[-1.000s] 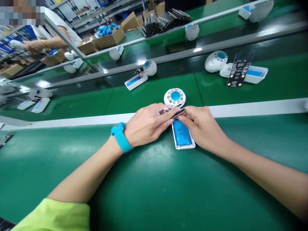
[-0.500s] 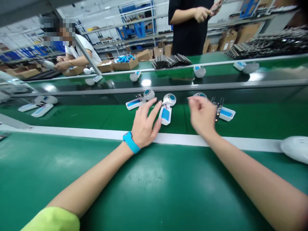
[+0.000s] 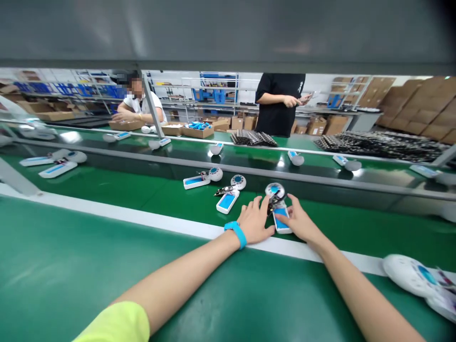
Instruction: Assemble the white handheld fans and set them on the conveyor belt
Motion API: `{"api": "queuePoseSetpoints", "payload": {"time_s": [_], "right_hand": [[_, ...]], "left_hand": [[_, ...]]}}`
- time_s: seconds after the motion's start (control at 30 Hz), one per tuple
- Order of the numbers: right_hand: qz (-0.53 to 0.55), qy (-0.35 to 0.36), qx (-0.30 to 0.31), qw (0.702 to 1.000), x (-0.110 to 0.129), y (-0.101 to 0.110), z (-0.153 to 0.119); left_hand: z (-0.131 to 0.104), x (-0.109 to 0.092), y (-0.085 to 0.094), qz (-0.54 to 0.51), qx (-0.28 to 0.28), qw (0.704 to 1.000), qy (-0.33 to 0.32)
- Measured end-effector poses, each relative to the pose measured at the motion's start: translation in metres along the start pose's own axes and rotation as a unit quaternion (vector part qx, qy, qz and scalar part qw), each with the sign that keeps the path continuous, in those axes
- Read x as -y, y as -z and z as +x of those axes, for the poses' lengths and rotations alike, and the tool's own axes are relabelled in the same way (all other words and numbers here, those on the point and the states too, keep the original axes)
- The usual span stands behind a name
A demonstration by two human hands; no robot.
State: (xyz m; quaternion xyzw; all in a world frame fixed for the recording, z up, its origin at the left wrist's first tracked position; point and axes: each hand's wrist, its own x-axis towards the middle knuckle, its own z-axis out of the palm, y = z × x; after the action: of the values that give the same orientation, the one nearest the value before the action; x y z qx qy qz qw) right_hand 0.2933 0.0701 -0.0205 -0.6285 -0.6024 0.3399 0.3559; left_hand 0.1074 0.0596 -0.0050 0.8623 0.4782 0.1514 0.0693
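A white device with a round head and a blue panel (image 3: 282, 223) lies on the green belt between my hands, a dark circuit board (image 3: 273, 206) across its middle. My right hand (image 3: 298, 219) has its thumb and fingers around the device's right side. My left hand (image 3: 255, 219), with a blue wristband, rests with fingers spread at the device's left side, near the board. Just left of it lies a second such device (image 3: 227, 201) with a board beside its neck. A third device (image 3: 196, 182) sits further left.
A white device (image 3: 409, 275) lies at the right front. More units (image 3: 59, 168) are at the far left. A metal post (image 3: 17, 178) stands at left. Beyond a rail, several devices sit on another belt; two people are behind it.
The view has tilted up and shifted. My right hand has come down onto a device, and my left hand has moved from the neighbouring one to this device's left side.
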Motion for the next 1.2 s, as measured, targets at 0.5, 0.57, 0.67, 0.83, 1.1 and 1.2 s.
{"api": "queuePoseSetpoints", "payload": {"time_s": [0.5,0.57,0.67,0.83,1.1,1.2], "right_hand": [[0.062,0.001,0.069,0.996,0.028,-0.014,-0.075],[0.041,0.005,0.085,0.996,0.032,-0.013,-0.078],[0.012,-0.006,0.11,0.994,0.039,-0.009,-0.084],[-0.025,-0.049,0.166,0.985,0.05,0.001,-0.087],[-0.249,0.114,0.003,0.962,0.064,-0.003,-0.092],[-0.171,0.138,0.039,0.975,0.064,-0.009,-0.091]], "left_hand": [[-0.027,0.04,0.026,0.161,-0.157,0.94,-0.256],[-0.025,0.046,0.028,0.153,-0.131,0.938,-0.282],[-0.026,0.053,0.031,0.126,-0.078,0.943,-0.299],[-0.029,0.056,0.032,0.103,-0.059,0.937,-0.328],[-0.035,0.042,0.029,0.116,-0.085,0.944,-0.296],[-0.041,0.031,0.027,0.089,-0.098,0.953,-0.274]]}}
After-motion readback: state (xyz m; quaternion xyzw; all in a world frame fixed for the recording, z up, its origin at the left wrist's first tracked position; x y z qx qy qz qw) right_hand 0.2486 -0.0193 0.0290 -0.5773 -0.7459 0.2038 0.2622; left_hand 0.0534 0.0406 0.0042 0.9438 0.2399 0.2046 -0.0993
